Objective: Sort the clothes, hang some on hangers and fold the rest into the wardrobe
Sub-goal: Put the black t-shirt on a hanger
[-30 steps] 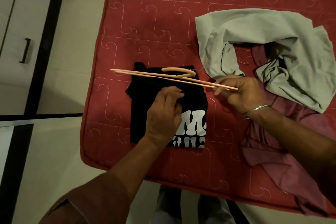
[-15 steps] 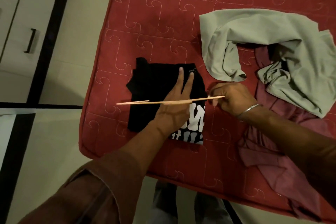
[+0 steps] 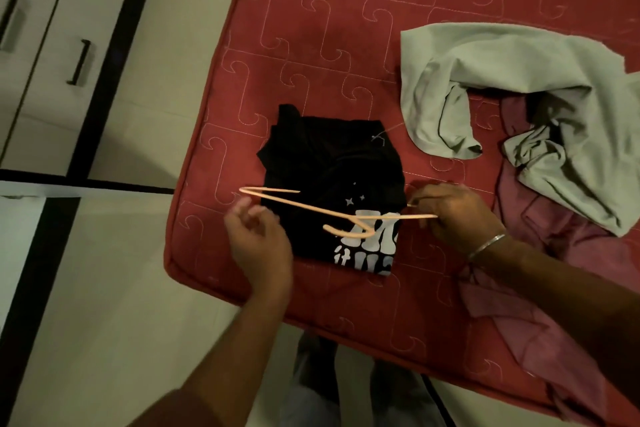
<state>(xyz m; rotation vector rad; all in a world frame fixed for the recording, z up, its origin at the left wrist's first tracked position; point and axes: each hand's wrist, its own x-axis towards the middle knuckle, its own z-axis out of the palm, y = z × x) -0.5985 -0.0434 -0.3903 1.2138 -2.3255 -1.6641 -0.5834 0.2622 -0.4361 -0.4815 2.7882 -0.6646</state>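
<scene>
A folded black T-shirt (image 3: 322,163) with white lettering lies near the corner of the red mattress (image 3: 311,28). Just above it hangs a thin peach plastic hanger (image 3: 311,207), its hook curling toward me. My right hand (image 3: 453,215) pinches the hanger's right end. My left hand (image 3: 259,243) hovers by the hanger's left end at the shirt's left edge, fingers loosely curled and holding nothing. A crumpled pale green garment (image 3: 519,80) and a maroon garment (image 3: 561,270) lie to the right.
Tiled floor (image 3: 131,288) borders the mattress on the left and in front. White wardrobe drawers with dark handles (image 3: 79,62) stand at far left. My feet (image 3: 346,392) are at the mattress's front edge.
My left hand has lifted off the black shirt and moved left and toward me. The hanger has turned flat, its hook now showing, and sits lower over the shirt.
</scene>
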